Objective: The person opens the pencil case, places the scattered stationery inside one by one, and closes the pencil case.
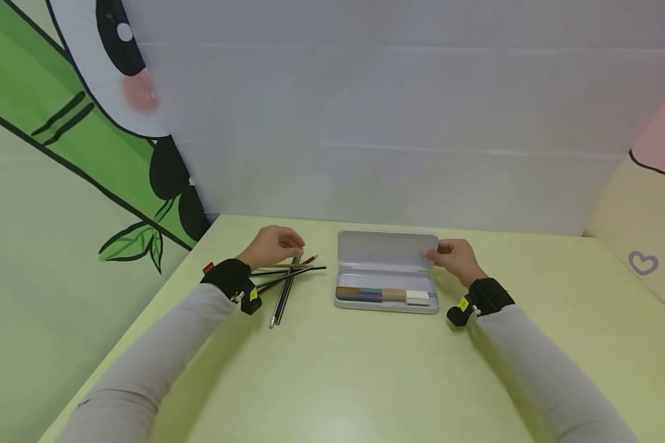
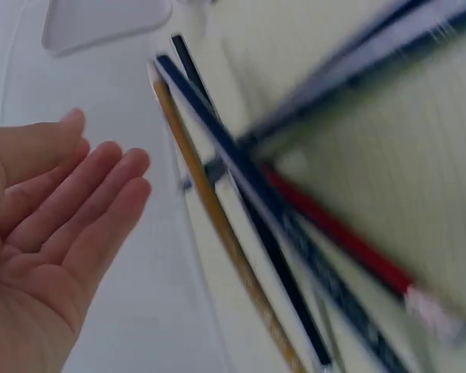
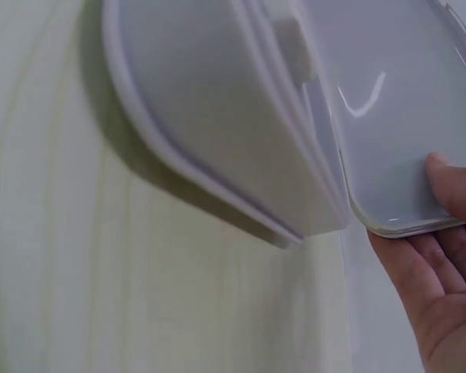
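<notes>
A pale metal pencil case [image 1: 386, 310] lies on the table with its lid [image 1: 381, 247] raised. At the lid's right edge, my right hand [image 1: 457, 261] pinches it, thumb on the inner face and fingers behind, as the right wrist view shows. My left hand [image 1: 273, 245] hovers just above a crossed pile of pencils [image 1: 286, 294], holding nothing, its fingers loosely bent. In the left wrist view the pile includes a yellow pencil [image 2: 210, 198], a red pencil [image 2: 349, 233] with an eraser end, and several dark ones.
Inside the case's base lie a white eraser [image 1: 417, 298] and brown, green and purple blocks or panels whose kind I cannot tell. A pale yellow table [image 1: 366, 375] spreads toward the front. Behind it rises a grey-white backdrop [image 1: 388, 123]; a cartoon-printed sheet [image 1: 44, 203] stands left.
</notes>
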Demonstrator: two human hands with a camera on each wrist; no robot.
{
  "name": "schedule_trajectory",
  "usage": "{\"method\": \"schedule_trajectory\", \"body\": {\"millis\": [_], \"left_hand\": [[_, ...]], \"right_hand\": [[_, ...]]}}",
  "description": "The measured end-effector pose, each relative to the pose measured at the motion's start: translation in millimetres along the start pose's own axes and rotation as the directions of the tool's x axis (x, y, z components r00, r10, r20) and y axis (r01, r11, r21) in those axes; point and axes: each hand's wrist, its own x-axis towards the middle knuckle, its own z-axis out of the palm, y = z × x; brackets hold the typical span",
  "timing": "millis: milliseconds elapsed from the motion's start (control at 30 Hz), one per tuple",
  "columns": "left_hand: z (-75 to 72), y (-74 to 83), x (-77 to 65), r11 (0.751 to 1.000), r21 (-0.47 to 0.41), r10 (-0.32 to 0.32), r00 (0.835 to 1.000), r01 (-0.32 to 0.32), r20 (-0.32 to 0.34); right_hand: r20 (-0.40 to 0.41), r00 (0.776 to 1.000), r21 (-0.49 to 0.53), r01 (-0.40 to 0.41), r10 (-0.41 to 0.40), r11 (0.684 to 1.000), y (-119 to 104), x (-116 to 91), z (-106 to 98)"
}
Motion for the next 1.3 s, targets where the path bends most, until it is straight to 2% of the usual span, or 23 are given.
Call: {"method": "schedule_trajectory", "body": {"millis": [133,233,300,467,700,933,1067,1300], "left_hand": [[-16.0,-7.5,-21.9,0.995,0.092,0.024,0.997,-0.031,0.074],[-23.9,-15.7,-35.2,0.984,0.177,0.021,0.996,-0.036,0.090],[-27.4,-21.9,-42.5,0.964,0.258,0.038,0.995,-0.059,0.088],[-28.1,-31.6,-44.8,0.909,0.408,0.072,0.996,-0.088,0.056],[-20.5,-39.6,-43.1,0.913,0.388,0.108,0.992,-0.125,0.065],[-21.5,-45.7,-41.0,0.918,0.381,0.090,0.993,-0.110,0.071],[-20.3,-47.5,-39.3,0.923,0.362,0.107,0.991,-0.129,0.080],[-14.0,-54.7,-36.1,0.911,0.383,0.122,0.988,-0.151,0.098]], "right_hand": [[-0.021,1.000,0.008,-0.010,0.010,1.000,-0.3,-13.5,2.4],[-0.029,1.000,0.013,-0.009,0.009,1.000,-3.5,-21.7,6.8],[-0.033,0.999,0.015,-0.007,0.007,1.000,-7.0,-26.6,10.5],[-0.036,0.999,0.037,-0.016,0.018,0.999,-7.5,-28.1,13.8],[-0.036,0.999,0.004,0.023,-0.022,1.000,-5.1,-33.8,12.1],[-0.035,0.999,-0.016,0.038,-0.038,0.999,-9.0,-31.8,9.5],[-0.041,0.998,-0.015,0.043,-0.044,0.999,-9.1,-31.2,8.5],[-0.040,0.999,-0.009,0.028,-0.028,1.000,-5.3,-30.0,9.6]]}}
